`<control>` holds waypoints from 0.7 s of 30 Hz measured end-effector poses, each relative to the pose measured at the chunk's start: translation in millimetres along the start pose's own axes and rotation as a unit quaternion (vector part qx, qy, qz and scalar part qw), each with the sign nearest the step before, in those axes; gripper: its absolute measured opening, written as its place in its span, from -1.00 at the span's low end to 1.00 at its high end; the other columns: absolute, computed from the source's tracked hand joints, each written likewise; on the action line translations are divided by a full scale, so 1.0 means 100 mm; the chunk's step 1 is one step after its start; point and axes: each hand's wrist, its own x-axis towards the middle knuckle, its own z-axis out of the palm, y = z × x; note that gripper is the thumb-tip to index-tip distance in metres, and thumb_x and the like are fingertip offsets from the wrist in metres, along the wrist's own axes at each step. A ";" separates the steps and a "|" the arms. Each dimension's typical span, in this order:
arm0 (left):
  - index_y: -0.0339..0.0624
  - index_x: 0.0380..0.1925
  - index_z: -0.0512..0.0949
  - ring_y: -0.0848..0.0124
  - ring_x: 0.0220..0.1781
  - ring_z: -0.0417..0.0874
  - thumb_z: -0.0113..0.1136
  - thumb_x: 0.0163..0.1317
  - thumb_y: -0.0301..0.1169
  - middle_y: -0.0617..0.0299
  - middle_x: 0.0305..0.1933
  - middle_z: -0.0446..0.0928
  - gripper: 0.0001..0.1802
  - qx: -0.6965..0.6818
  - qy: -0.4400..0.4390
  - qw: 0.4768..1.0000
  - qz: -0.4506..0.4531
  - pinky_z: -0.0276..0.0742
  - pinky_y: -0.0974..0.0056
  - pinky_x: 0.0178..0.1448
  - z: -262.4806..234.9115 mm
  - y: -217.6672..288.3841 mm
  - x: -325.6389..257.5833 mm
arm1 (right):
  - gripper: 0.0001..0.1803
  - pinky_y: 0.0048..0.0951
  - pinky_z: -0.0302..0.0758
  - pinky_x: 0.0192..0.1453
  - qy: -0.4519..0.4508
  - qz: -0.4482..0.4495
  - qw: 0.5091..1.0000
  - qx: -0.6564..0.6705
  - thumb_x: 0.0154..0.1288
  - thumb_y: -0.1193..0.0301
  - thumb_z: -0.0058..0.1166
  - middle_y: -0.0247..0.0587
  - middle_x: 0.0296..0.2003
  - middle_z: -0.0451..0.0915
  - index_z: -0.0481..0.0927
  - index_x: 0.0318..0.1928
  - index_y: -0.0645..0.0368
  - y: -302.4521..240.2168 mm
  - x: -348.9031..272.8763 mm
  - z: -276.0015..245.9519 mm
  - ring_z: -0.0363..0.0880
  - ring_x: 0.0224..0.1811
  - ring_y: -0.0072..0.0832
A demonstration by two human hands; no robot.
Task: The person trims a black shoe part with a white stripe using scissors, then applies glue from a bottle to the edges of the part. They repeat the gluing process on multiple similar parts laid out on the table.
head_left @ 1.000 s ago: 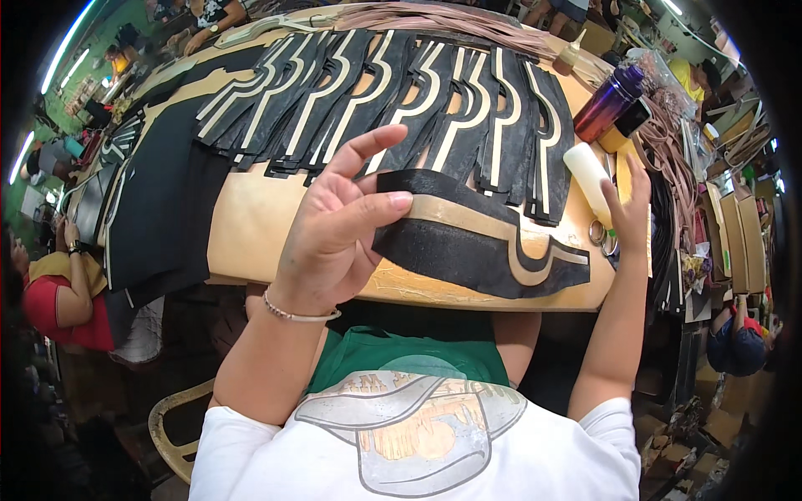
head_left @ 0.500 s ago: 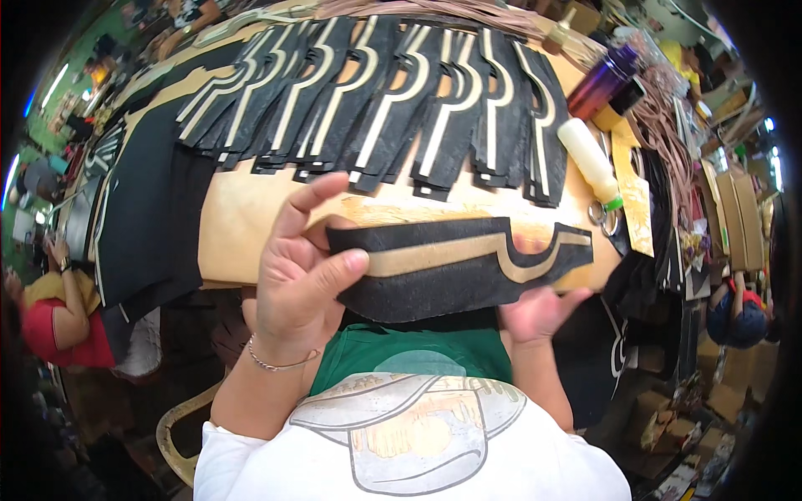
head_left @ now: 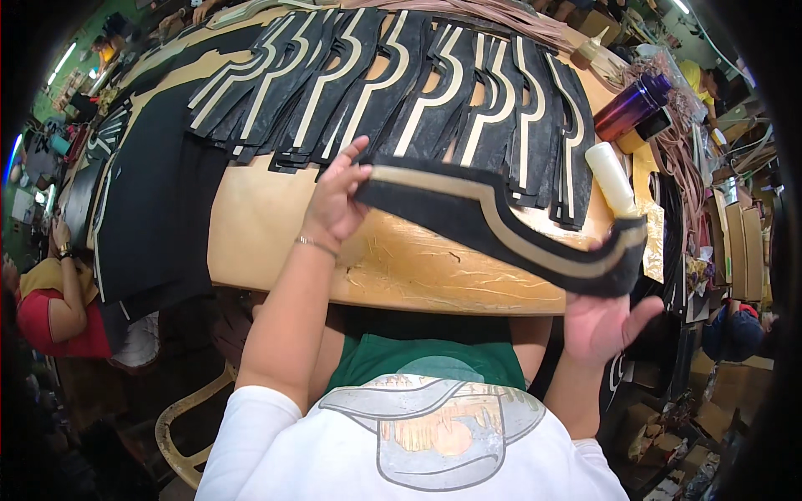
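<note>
**Black strip (head_left: 451,217) stretched between two hands**

Taking the picture's middle as the dial's centre, the strip runs from eleven o'clock round to three, raised in front of the worn wooden table (head_left: 393,271). At ten, the left hand (head_left: 338,200) pinches its left end, thumb and fingers closed on the upper corner. At four, the right hand (head_left: 597,330) has its palm up and thumb spread wide; its fingers pass behind the strip, and whether they grip it I cannot tell.

For good handling, I would keep that left pinch light and near the corner, and let the right palm carry the limp-looking far end so the narrow, curved part does not kink. Even tension should serve better than a pull; the white bottle (head_left: 612,179) at two o'clock is near enough to be knocked.

As for looks, the strip seems flexible, matt black, with a tan band (head_left: 434,185) along it that follows a deep scoop towards the three o'clock end, which curls upward. Similar black pieces (head_left: 422,117) lie fanned at twelve.
</note>
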 end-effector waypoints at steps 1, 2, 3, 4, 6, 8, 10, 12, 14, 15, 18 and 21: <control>-0.20 0.09 0.16 0.45 -0.37 0.55 0.00 0.03 -0.61 0.19 -0.30 0.48 -0.44 0.000 0.013 1.000 -0.002 0.53 0.37 -0.27 -0.03 0.05 0.13 | -0.10 -0.04 0.08 0.28 0.024 -0.012 0.999 -0.030 0.04 -0.03 0.07 -0.06 0.20 0.14 0.01 0.24 0.22 0.09 0.10 0.03 0.15 0.23 -0.21; -0.19 0.10 0.16 0.45 -0.38 0.55 0.03 0.02 -0.60 0.20 -0.30 0.49 -0.43 0.003 0.057 0.998 -0.023 0.51 0.38 -0.31 -0.13 0.05 0.27 | -0.11 -0.05 0.09 0.27 0.012 -0.005 0.999 -0.036 0.04 -0.03 0.07 -0.07 0.20 0.16 0.02 0.24 0.22 0.17 0.19 0.06 0.15 0.23 -0.22; -0.19 0.10 0.16 0.45 -0.39 0.55 0.05 0.02 -0.58 0.20 -0.31 0.49 -0.42 0.005 0.100 0.994 -0.044 0.49 0.38 -0.36 -0.23 0.03 0.40 | -0.12 -0.05 0.10 0.26 0.000 0.003 0.999 -0.042 0.04 -0.03 0.07 -0.08 0.19 0.18 0.04 0.23 0.23 0.23 0.27 0.09 0.15 0.23 -0.22; -0.19 0.11 0.15 0.46 -0.36 0.53 0.10 -0.01 -0.58 0.20 -0.27 0.46 -0.38 -0.002 0.093 0.995 -0.040 0.45 0.39 -0.36 -0.22 0.04 0.44 | -0.13 -0.09 0.13 0.24 0.025 0.007 0.999 -0.023 0.04 -0.03 0.08 -0.10 0.17 0.22 0.07 0.22 0.22 0.27 0.32 0.10 0.17 0.22 -0.25; -0.15 0.09 0.21 0.48 -0.31 0.51 0.11 -0.02 -0.55 0.22 -0.22 0.45 -0.41 0.010 0.123 0.991 -0.048 0.44 0.36 -0.26 -0.19 0.02 0.47 | -0.13 -0.12 0.15 0.24 0.028 -0.002 0.999 -0.040 0.03 -0.03 0.09 -0.11 0.16 0.24 0.09 0.21 0.23 0.28 0.39 0.09 0.19 0.21 -0.27; -0.14 0.07 0.24 0.49 -0.30 0.48 0.11 -0.03 -0.54 0.25 -0.20 0.41 -0.43 0.026 0.145 0.988 -0.045 0.41 0.36 -0.22 -0.10 0.02 0.43 | -0.13 -0.17 0.17 0.22 0.030 -0.008 0.998 -0.062 0.02 -0.01 0.10 -0.11 0.14 0.26 0.09 0.20 0.27 0.26 0.45 0.08 0.22 0.19 -0.29; -0.19 0.12 0.13 0.48 -0.27 0.46 0.10 -0.06 -0.59 0.21 -0.18 0.38 -0.33 0.023 0.144 0.988 -0.044 0.40 0.34 -0.23 -0.08 0.03 0.42 | -0.13 -0.17 0.17 0.22 0.035 -0.019 0.997 -0.068 0.03 -0.01 0.10 -0.10 0.14 0.26 0.08 0.20 0.28 0.22 0.47 0.07 0.22 0.18 -0.28; -0.21 0.17 0.06 0.48 -0.26 0.44 0.09 -0.07 -0.61 0.18 -0.17 0.36 -0.27 0.025 0.137 0.989 -0.043 0.39 0.33 -0.23 -0.09 0.03 0.42 | -0.13 -0.16 0.14 0.24 0.039 -0.032 0.996 -0.068 0.03 0.00 0.10 -0.09 0.14 0.27 0.08 0.19 0.28 0.16 0.49 0.05 0.22 0.19 -0.27; -0.22 0.19 0.02 0.48 -0.24 0.44 0.09 -0.08 -0.60 0.17 -0.15 0.36 -0.23 0.034 0.127 0.990 -0.043 0.39 0.33 -0.22 -0.09 0.03 0.41 | -0.13 -0.15 0.14 0.24 0.049 -0.040 0.994 -0.091 0.02 0.00 0.11 -0.09 0.14 0.26 0.08 0.19 0.28 0.13 0.49 0.05 0.21 0.19 -0.26; -0.21 0.20 0.00 0.47 -0.24 0.44 0.09 -0.08 -0.60 0.16 -0.14 0.36 -0.22 0.043 0.120 0.991 -0.041 0.39 0.33 -0.21 -0.09 0.03 0.39 | -0.13 -0.15 0.13 0.24 0.053 -0.043 0.992 -0.103 0.02 0.00 0.11 -0.10 0.14 0.26 0.08 0.19 0.28 0.12 0.48 0.05 0.21 0.19 -0.26; -0.16 0.24 -0.07 0.44 -0.22 0.45 0.11 -0.09 -0.59 0.12 -0.09 0.34 -0.14 0.066 0.104 0.992 -0.030 0.41 0.32 -0.18 -0.09 0.08 0.33 | -0.22 -0.21 0.19 0.20 0.040 -0.036 0.993 -0.103 0.03 0.01 0.11 -0.22 0.10 0.32 0.16 0.17 0.16 0.13 0.48 0.08 0.26 0.15 -0.34; -0.06 0.21 0.04 0.42 -0.26 0.50 0.07 -0.05 -0.62 0.16 -0.12 0.38 -0.23 0.028 0.141 0.990 -0.002 0.47 0.29 -0.19 -0.11 0.09 0.31 | -0.18 -0.15 0.15 0.23 0.013 -0.038 0.993 -0.106 0.06 0.00 0.07 -0.11 0.13 0.28 0.11 0.18 0.27 0.16 0.50 0.07 0.23 0.18 -0.28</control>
